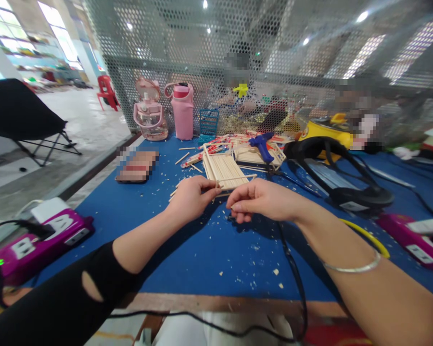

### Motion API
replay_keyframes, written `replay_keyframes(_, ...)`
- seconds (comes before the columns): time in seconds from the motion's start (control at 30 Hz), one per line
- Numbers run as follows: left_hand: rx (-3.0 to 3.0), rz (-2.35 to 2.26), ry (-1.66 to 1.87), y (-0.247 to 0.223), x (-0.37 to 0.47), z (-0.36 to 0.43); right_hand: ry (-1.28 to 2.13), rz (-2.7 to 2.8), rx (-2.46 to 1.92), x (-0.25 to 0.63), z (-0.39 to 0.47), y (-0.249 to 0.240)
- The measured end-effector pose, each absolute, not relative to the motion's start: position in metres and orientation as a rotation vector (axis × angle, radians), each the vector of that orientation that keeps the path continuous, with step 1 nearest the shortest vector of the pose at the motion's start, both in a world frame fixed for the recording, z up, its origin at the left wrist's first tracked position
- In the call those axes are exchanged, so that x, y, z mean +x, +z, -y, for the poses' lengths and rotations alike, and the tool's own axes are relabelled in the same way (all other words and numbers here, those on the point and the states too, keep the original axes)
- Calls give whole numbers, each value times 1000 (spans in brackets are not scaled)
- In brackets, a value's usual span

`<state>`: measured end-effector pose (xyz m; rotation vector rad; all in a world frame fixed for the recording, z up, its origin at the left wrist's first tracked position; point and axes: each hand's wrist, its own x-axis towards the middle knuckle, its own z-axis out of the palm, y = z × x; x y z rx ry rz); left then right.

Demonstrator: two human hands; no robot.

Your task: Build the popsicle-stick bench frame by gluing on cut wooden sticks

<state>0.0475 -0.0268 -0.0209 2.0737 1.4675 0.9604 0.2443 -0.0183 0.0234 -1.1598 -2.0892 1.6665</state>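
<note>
My left hand (192,196) is pinched at the near left corner of a panel of thin wooden sticks (224,169), its thumb and forefinger closed on a stick end there. A long stick lies across the panel's near edge, and raised sticks stand along its left side. My right hand (255,199) is just right of the near corner, fingers curled and thumb pressed to forefinger. Something small and pale may be between those fingertips; I cannot make it out. A blue hot glue gun (263,145) rests on a second stick piece (247,154) behind the panel.
Loose sticks and packets (220,142) lie behind. A phone (139,166), pink bottle (183,113), clear jug (150,117) and blue rack (208,122) stand left. At right are a black-strapped visor (341,192), yellow container (324,134) and purple power strip (411,240). A cable (292,269) crosses the front.
</note>
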Motion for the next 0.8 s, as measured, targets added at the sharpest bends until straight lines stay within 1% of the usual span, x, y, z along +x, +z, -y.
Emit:
replay_keyframes(0.2,2087,-1463,942,-22,47,26,1174,2445,-1573,269,7,30)
replay_keyframes(0.3,2070,-1466,944,-23,46,25,1135,2536,-1685,279,4,33)
replay_keyframes(0.4,2051,-1468,954,-23,45,26,1021,2571,-1689,278,5,38)
replay_keyframes(0.53,2064,-1477,936,-21,46,26,615,2699,-1606,259,13,34)
replay_keyframes(0.6,2069,-1482,933,-20,47,27,483,2734,-1630,247,18,26)
replay_keyframes(0.7,2061,-1481,941,-20,47,27,419,2741,-1640,237,23,15)
replay_keyframes(0.8,2036,-1478,942,-21,47,27,419,2730,-1563,237,25,13)
